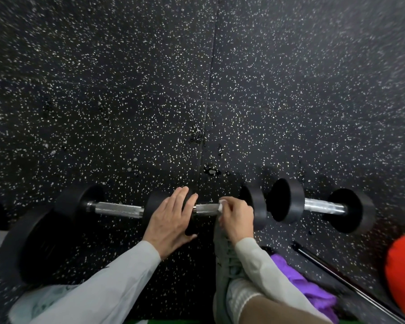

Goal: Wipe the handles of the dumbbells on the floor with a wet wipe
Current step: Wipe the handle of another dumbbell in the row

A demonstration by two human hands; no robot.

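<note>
The left hand lay flat, fingers straight, on the middle dumbbell's near weight — apparently to stop it rolling. Just beside it, the right hand curled round the handle, wet wipe pinched against the steel — likely mid-rub.

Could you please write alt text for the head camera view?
A right hand wipes the middle dumbbell handle with a wet wipe while the left hand rests flat on its end, on speckled black floor.
</note>
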